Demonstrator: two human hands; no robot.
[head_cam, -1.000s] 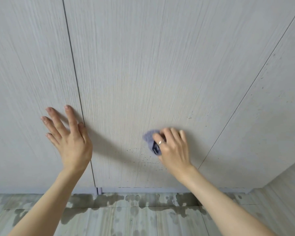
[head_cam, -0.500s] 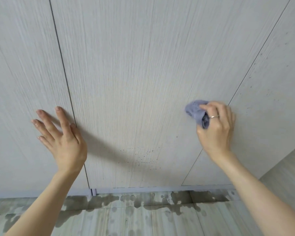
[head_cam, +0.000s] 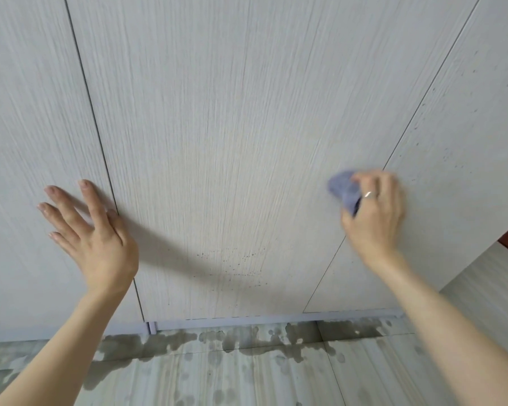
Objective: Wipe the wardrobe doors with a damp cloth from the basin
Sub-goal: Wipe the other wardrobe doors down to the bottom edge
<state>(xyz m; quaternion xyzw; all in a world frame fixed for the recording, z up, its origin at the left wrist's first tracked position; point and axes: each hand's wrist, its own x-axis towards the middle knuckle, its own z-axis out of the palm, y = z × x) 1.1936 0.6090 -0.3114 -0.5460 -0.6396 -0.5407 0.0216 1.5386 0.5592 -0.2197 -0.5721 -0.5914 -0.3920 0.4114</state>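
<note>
While the right hand [head_cam: 374, 213] bunches a small blue-violet cloth [head_cam: 343, 190] against the wardrobe, the cloth shows only as a crumpled wad poking out past the curled fingers on the thumb side, its outline softened by blur. It looks soft and thick, darker in the fold just under the ring [head_cam: 369, 194] worn on one finger. That hand grips it tightly and presses it to the pale wood-grain surface right at the seam between the middle door [head_cam: 232, 142] and the right door [head_cam: 458, 118], low on the panels.

Over at the other seam, the left hand [head_cam: 93, 232] lies flat on the left door [head_cam: 27, 142], fingers straight and spread, holding nothing; its thumb sits just beside the dark gap line.

Each door is a light grey-white panel with fine vertical grain. Small dark specks dot the lower part of the middle door, and more scatter across the right one. Below the doors runs a pale plinth [head_cam: 247, 320], and the tiled floor [head_cam: 247, 376] beneath it carries dark wet blotches along the wardrobe's base.
</note>
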